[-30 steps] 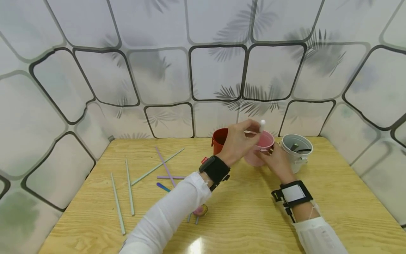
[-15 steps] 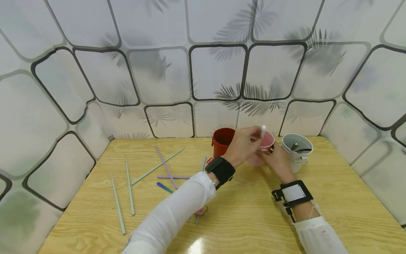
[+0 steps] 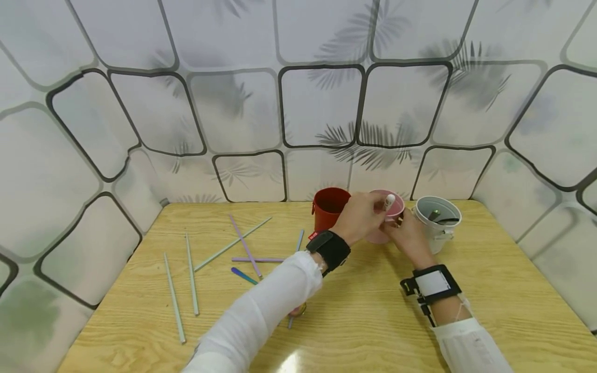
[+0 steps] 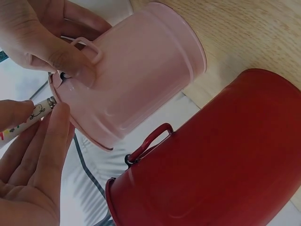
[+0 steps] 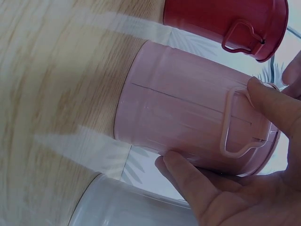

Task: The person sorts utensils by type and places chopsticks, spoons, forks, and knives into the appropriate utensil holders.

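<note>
A pink metal bucket [image 4: 141, 66] stands upright on the table between two other buckets. My left hand [image 3: 359, 217] pinches a utensil by its white printed handle [image 4: 35, 115] at the bucket's mouth. Cartoon figures and a metal collar show on that handle in the left wrist view; its lower end is hidden inside the bucket. With thumb and fingers, my right hand [image 3: 409, 237] holds the pink bucket near its rim, around the side handle [image 5: 228, 122].
Close on the left is a red bucket [image 3: 323, 220]; a white bucket [image 3: 437, 242] with utensils inside stands right. Green chopsticks [image 3: 174, 298], purple chopsticks [image 3: 244, 245] and a blue utensil handle [image 3: 242, 275] lie at left. My left sleeve partly covers a pink-and-gold object [image 3: 298, 310].
My left hand has moved slightly right and down, lowering the white handle toward the pink bucket's mouth. More of the red bucket shows. The right hand keeps its place on the bucket.
</note>
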Available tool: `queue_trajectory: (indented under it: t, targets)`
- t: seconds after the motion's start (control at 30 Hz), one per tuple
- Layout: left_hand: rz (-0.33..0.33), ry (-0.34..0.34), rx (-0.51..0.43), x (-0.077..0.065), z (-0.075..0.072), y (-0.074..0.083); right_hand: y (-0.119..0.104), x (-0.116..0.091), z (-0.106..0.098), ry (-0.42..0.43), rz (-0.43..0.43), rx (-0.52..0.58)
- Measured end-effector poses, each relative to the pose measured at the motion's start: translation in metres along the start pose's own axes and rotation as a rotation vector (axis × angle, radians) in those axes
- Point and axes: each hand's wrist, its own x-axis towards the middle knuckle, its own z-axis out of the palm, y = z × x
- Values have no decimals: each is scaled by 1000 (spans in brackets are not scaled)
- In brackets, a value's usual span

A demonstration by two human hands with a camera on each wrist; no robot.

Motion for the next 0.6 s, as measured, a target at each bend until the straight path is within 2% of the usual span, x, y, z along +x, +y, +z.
queue_trajectory:
  t: [0.37, 0.6]
  targets:
    - [-18, -14, 2, 1, 2, 1, 3, 1, 1, 7, 14, 8]
    - [-18, -2, 47, 2, 2, 1, 2, 2, 1, 5, 15, 4]
